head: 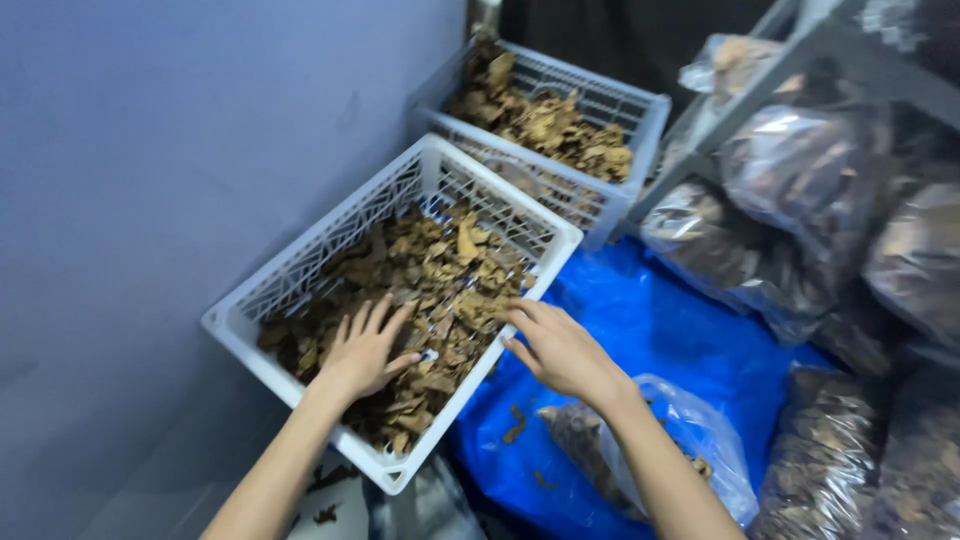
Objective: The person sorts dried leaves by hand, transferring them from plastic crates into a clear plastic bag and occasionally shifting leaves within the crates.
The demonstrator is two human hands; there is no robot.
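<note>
Left hand (362, 352) lies flat, fingers spread wide, pressed onto the brown dried pieces (430, 275) filling the white basket (300, 262) at the middle of the frame. Right hand (560, 350) hovers at the basket's right rim, fingers loosely open, tips touching the pieces, holding nothing. A second white basket (640, 110) sits behind, upper centre. Blue sheet (650, 320) lower right, with a clear bag (700, 430) under the right forearm.

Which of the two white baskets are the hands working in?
Start at the grey wall on the left; two white baskets sit along it. It is the nearer basket, tilted, with left hand flat on its brown chips and right hand at its rim; the farther basket is untouched.
</note>
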